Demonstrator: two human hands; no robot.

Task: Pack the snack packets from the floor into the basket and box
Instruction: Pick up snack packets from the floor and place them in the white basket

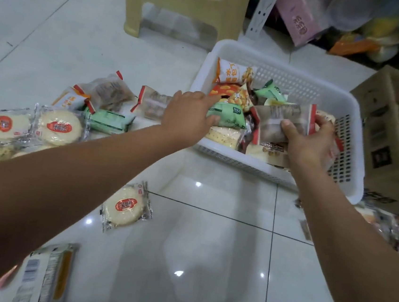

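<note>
A white perforated basket [299, 83] stands on the tiled floor at the upper right, with several snack packets inside. My left hand [187, 115] grips a green packet [229, 116] over the basket's near-left rim. My right hand [310, 142] holds a clear packet with red ends [283, 120] inside the basket. Loose packets lie on the floor at the left: round white cakes [59, 126], a green packet [108, 121], clear brown packets [112, 91]. One round cake packet [126, 206] lies alone between my arms. A cardboard box [391, 146] sits right of the basket.
A beige plastic stool [181, 8] stands beyond the basket. Bags and cartons [303, 19] crowd the top right. More packets [394, 232] lie at the right edge, and a striped packet [44, 279] at the bottom left.
</note>
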